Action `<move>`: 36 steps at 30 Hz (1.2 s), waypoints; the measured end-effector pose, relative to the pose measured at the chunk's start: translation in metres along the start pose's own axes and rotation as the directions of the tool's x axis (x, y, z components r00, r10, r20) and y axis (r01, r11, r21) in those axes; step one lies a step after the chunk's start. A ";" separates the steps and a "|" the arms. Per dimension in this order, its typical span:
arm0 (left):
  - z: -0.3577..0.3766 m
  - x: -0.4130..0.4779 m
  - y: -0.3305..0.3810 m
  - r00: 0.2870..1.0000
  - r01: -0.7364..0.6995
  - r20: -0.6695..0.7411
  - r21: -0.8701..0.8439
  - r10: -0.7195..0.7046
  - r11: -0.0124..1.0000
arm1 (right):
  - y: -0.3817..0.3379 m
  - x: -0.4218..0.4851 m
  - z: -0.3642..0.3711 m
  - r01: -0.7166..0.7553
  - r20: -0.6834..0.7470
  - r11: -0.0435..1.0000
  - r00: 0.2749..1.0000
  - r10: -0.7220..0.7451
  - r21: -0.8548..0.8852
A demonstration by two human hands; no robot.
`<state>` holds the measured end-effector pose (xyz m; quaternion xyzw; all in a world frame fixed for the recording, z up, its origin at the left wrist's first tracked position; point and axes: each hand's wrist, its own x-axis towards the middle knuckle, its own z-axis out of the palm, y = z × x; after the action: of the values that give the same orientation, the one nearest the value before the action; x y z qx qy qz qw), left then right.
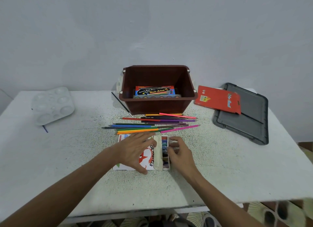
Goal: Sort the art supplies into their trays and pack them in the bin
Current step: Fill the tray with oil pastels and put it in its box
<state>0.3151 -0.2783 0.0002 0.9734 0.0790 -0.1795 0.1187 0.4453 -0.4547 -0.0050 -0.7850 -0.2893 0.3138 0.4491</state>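
A white oil pastels box (149,156) lies near the table's front, its tray of pastels (165,152) sticking out of the right end. My left hand (135,150) grips the box across its top, thumb at the near edge. My right hand (179,153) holds the tray's right end with curled fingers. Several colour pencils (152,123) lie loose between the box and the brown bin (157,104). Inside the bin sits a water colour box (155,90) on a paint tray.
A red pencil box (218,99) lies on the grey bin lid (250,118) at the right. A white palette (52,104) sits at the far left, with a thin brush (120,102) beside the bin. The table (84,167) ends close in front.
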 end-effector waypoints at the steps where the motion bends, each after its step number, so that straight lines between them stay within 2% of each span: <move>1: 0.000 0.000 0.000 1.000 0.000 -0.003 -0.004 0.000 1.000 | -0.002 0.000 0.001 -0.018 0.002 1.000 1.000 0.018 0.020; 4: -0.001 0.001 0.000 1.000 -0.006 -0.014 0.000 0.006 1.000 | -0.004 -0.001 0.005 -0.047 0.023 0.996 0.999 0.045 0.076; 10: -0.001 0.001 0.001 0.999 -0.030 -0.044 0.000 0.030 1.000 | -0.002 -0.009 0.016 0.016 0.024 0.999 1.000 -0.017 0.034; 18: 0.002 0.002 -0.001 0.999 -0.028 -0.038 -0.019 0.027 0.999 | -0.009 0.003 0.013 -0.040 0.069 0.995 0.997 0.034 0.089; 26: -0.002 0.002 0.003 0.997 -0.060 -0.052 -0.027 0.058 0.998 | -0.020 0.000 0.011 0.033 0.183 0.999 0.983 -0.032 -0.006; 29: -0.001 0.003 0.004 0.997 -0.058 -0.055 -0.021 0.056 0.998 | -0.020 0.001 0.019 0.096 0.171 0.992 0.982 -0.081 -0.079; 33: 0.002 0.003 0.001 0.996 -0.057 -0.074 -0.020 0.055 0.998 | -0.018 -0.003 0.014 0.051 0.192 0.999 0.980 -0.053 0.019; 36: 0.002 0.002 0.001 0.997 -0.051 -0.064 -0.044 0.048 0.998 | -0.014 -0.003 0.008 -0.022 0.119 0.996 0.993 0.011 0.086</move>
<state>0.3162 -0.2794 -0.0019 0.9773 0.0628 -0.1439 0.1425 0.4346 -0.4470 0.0050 -0.7469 -0.2948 0.3759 0.4625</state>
